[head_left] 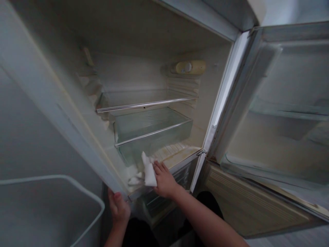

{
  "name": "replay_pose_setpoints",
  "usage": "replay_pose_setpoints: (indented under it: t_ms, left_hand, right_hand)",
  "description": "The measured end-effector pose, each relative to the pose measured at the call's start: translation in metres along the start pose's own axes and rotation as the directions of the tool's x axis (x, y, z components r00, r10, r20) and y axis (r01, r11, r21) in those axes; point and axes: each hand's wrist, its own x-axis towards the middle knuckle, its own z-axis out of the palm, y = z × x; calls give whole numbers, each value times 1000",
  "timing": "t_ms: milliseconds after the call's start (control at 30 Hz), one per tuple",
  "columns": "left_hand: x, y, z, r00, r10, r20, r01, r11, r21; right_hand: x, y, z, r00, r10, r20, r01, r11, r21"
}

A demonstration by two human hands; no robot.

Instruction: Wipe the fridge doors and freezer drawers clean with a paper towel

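Note:
An open refrigerator [144,68] fills the view. My right hand [164,180] presses a white cloth [149,173] against the front part of the compartment floor [177,156]. Brownish stains mark that floor. Part of the cloth is bunched to the left of my fingers. My left hand [119,209] grips the lower front edge of the refrigerator's left wall, thumb in front; some of its fingers are hidden. Above the cloth sits a clear drawer-like bin [154,137] under a glass shelf [146,104].
The refrigerator door [288,103] with clear door bins stands wide open at the right. Below it a lower door [252,202] is open too. A yellowed lamp housing [190,67] is on the inner right wall. A pale curved tube [64,177] crosses the lower left.

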Motion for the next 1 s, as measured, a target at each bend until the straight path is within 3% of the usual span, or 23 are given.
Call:
replay_pose_setpoints:
  t_ms: [67,133,200,267,333,400,500,567,633,733,800,933,967,1000]
  left_hand:
    - [-7,10,0,999,43,1,-43,997,60]
    - [-23,19,1,997,78,21,-80,988,129]
    - [-52,22,4,993,101,63,-110,980,165]
    - [-91,17,9,983,173,57,-182,949,259]
    - [-130,6,20,951,168,261,-239,932,271]
    - [-159,-4,37,810,69,583,-212,960,182]
    - [-172,-7,71,731,-129,670,82,991,102]
    - [-166,0,92,642,-257,722,223,964,145]
    - [-158,8,107,557,-283,781,205,958,201]
    - [-150,16,118,472,-222,853,47,973,227]
    - [-147,20,123,455,-167,875,-39,978,207]
    - [-139,45,142,568,38,822,-247,961,127]
    - [-138,56,148,552,86,830,-325,938,118]
    - [-137,68,153,498,122,858,-413,904,112]
  right_hand:
    - [-18,39,-12,991,107,-85,-107,994,4]
    - [-37,81,-29,946,250,-206,-252,968,14]
    - [-54,114,-46,876,349,-332,-348,935,64]
    - [-73,130,-57,816,402,-415,-366,916,167]
    - [-92,125,-59,783,466,-412,-346,877,334]
    - [-114,102,-49,781,539,-317,-323,782,533]
    - [-148,60,-24,820,555,-143,-290,618,731]
    - [-167,39,-7,839,531,-118,-265,588,764]
    - [-184,32,4,827,550,-119,-259,560,787]
    - [-201,41,7,732,667,-135,-268,465,843]
    - [-208,52,-1,654,736,-177,-265,442,857]
    - [-212,63,-27,465,779,-421,-311,588,746]
    - [-212,61,-33,460,757,-464,-327,631,704]
    - [-210,57,-37,496,728,-474,-331,663,671]
